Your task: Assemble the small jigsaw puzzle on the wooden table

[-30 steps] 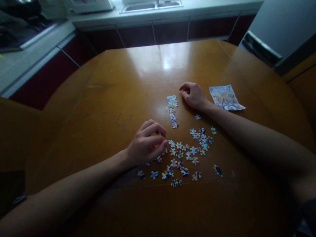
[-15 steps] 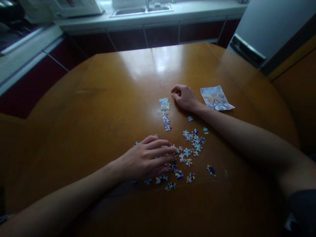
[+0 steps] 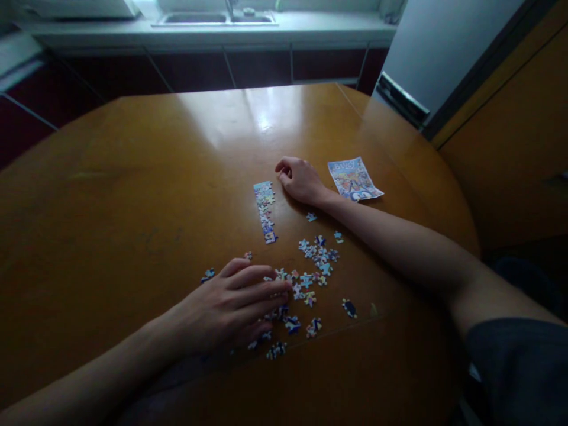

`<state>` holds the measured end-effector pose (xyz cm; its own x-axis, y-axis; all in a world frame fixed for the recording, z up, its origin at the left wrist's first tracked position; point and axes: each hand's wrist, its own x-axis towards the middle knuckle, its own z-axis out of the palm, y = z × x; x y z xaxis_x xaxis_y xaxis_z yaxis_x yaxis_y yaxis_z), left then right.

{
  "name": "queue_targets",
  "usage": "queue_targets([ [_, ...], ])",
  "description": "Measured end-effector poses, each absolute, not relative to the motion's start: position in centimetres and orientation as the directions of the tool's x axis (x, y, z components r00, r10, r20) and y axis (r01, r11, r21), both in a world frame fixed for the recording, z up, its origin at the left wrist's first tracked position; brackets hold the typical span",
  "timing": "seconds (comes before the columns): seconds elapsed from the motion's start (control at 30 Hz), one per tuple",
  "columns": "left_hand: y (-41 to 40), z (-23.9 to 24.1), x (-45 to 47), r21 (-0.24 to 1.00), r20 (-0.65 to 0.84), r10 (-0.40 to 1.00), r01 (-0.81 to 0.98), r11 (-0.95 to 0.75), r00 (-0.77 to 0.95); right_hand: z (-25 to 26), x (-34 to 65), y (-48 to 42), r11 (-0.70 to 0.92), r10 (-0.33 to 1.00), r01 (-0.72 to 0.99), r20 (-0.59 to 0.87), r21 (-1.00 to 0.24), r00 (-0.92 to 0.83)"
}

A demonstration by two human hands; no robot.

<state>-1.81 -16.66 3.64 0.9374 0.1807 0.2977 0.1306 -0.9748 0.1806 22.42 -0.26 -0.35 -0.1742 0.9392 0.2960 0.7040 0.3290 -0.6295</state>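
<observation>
My left hand (image 3: 237, 302) lies palm down with fingers stretched out over a spread of loose jigsaw pieces (image 3: 317, 254), hiding some of them. Its fingertips touch or hover just above the pieces; which, I cannot tell. My right hand (image 3: 300, 179) rests on its side on the table, fingers loosely curled in, with nothing visible in them. Just left of it lies a joined strip of jigsaw pieces (image 3: 265, 212), straight along its left side and jagged along its right. A single jigsaw piece (image 3: 311, 217) sits below the right wrist.
A creased picture sheet (image 3: 355, 178) lies right of my right hand, partly behind the forearm. A dark piece (image 3: 349, 307) lies apart at the right. Beyond the wooden table (image 3: 133, 148) are a counter with a sink (image 3: 215, 19) and a fridge (image 3: 444, 53).
The view has turned to the right, so everything sits further left in the picture. Both hands keep nearly the same pose and place on the table.
</observation>
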Motion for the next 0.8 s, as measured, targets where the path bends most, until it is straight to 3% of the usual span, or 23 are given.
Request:
queue_targets([
  [0.2,-16.5,3.5,-2.0,0.153,0.289,0.166,0.126,-0.98,0.943,-0.3,22.4,-0.2,0.322,0.944,0.695,0.278,-0.643,-0.18],
  [0.43,-16.0,2.9,-2.1,0.189,0.385,0.31,0.255,-0.948,0.869,-0.4,22.4,-0.1,0.32,0.944,0.683,0.281,-0.657,-0.172],
  [0.8,-14.6,3.4,-2.5,0.413,0.544,0.571,0.396,-0.82,0.614,-0.4,22.6,0.5,0.275,0.959,0.574,0.261,-0.771,-0.109],
])
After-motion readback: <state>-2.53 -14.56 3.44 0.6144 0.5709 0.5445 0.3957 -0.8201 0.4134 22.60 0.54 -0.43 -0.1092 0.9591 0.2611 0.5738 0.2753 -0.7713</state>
